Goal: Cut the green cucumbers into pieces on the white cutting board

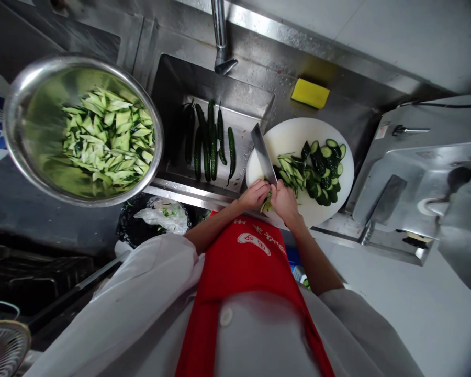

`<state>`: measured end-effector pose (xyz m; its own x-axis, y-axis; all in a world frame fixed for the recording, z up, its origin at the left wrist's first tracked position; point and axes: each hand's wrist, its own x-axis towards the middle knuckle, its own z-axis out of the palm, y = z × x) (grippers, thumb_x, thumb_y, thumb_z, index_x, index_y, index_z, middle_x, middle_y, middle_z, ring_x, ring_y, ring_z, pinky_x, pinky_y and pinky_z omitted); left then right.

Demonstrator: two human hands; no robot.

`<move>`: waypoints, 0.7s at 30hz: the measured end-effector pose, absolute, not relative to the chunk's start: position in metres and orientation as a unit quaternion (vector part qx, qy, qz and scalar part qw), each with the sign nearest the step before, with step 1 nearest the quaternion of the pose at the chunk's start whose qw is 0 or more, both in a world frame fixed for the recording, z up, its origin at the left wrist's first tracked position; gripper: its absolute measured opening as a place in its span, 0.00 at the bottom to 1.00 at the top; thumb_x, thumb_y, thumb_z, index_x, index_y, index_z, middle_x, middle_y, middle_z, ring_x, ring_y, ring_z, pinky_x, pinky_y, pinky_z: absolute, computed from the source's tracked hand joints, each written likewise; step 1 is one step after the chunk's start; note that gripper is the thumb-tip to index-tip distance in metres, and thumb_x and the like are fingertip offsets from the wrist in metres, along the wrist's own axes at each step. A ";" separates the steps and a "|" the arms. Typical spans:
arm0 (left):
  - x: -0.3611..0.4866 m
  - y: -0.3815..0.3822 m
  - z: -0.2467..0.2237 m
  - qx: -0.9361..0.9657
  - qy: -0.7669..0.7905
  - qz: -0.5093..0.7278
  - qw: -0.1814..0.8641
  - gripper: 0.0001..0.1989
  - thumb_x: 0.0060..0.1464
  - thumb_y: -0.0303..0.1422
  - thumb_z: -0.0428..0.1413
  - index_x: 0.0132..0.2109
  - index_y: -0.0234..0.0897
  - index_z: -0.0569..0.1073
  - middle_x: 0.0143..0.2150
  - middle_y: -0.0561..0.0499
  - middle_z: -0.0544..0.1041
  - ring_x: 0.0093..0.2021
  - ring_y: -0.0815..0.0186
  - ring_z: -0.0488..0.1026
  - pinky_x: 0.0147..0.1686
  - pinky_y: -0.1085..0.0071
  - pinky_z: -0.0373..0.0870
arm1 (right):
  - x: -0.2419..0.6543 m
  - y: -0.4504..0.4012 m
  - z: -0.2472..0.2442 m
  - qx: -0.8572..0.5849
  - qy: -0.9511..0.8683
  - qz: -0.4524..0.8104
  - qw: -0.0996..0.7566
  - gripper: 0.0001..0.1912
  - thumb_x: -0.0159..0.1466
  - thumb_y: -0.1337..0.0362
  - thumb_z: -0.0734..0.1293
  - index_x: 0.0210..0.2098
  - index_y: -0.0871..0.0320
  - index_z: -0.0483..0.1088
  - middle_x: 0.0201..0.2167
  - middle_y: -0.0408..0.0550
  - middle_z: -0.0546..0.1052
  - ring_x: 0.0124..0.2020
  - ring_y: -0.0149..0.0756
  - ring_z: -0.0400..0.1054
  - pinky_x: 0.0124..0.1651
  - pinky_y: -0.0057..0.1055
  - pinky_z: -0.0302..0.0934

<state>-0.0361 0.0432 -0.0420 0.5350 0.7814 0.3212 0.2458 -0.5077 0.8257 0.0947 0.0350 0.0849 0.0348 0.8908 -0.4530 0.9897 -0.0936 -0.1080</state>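
Observation:
A broad cleaver is gripped at its handle by my right hand, its blade pointing away over the round white cutting board. My left hand lies close against the blade's left side, fingers curled and pressed down at the board's near edge. Bits of cut cucumber show between the hands; what the left fingers hold is mostly hidden. Right of the blade lie cucumber strips, and beyond them a heap of dark green cucumber pieces.
Several whole cucumbers lie in the sink under a faucet. At left stands a large steel bowl of cut cucumber. A yellow sponge rests behind the board. A metal slicing machine stands at right, a bagged bin below.

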 end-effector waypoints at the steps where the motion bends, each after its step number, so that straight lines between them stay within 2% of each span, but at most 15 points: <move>1: -0.037 0.043 -0.042 0.790 0.325 0.359 0.377 0.17 0.68 0.35 0.41 0.46 0.31 0.72 0.45 0.39 0.72 0.48 0.60 0.68 0.50 0.59 0.70 | 0.095 0.039 0.081 0.709 0.664 -0.209 0.113 0.17 0.72 0.62 0.51 0.47 0.64 0.66 0.33 0.57 0.77 0.34 0.42 0.70 0.35 0.31 0.51; 13: -0.046 0.047 -0.046 0.834 0.269 0.326 0.355 0.15 0.68 0.33 0.43 0.45 0.35 0.73 0.44 0.41 0.73 0.47 0.62 0.68 0.50 0.61 0.70 | 0.101 0.041 0.091 0.707 0.667 -0.213 0.099 0.18 0.72 0.61 0.51 0.47 0.63 0.67 0.32 0.57 0.78 0.33 0.42 0.70 0.35 0.32 0.50; 21: -0.043 0.045 -0.047 0.835 0.283 0.316 0.350 0.16 0.68 0.34 0.42 0.47 0.34 0.73 0.44 0.41 0.73 0.47 0.61 0.68 0.50 0.59 0.70 | 0.102 0.016 0.111 0.699 0.668 -0.212 0.143 0.16 0.72 0.61 0.52 0.47 0.63 0.66 0.31 0.55 0.77 0.33 0.42 0.71 0.34 0.31 0.51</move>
<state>-0.0429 0.0447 -0.0468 0.6409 0.6934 0.3295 0.2511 -0.5949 0.7635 0.1015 0.0165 0.1113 0.0181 0.8732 -0.4870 0.9943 -0.0668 -0.0829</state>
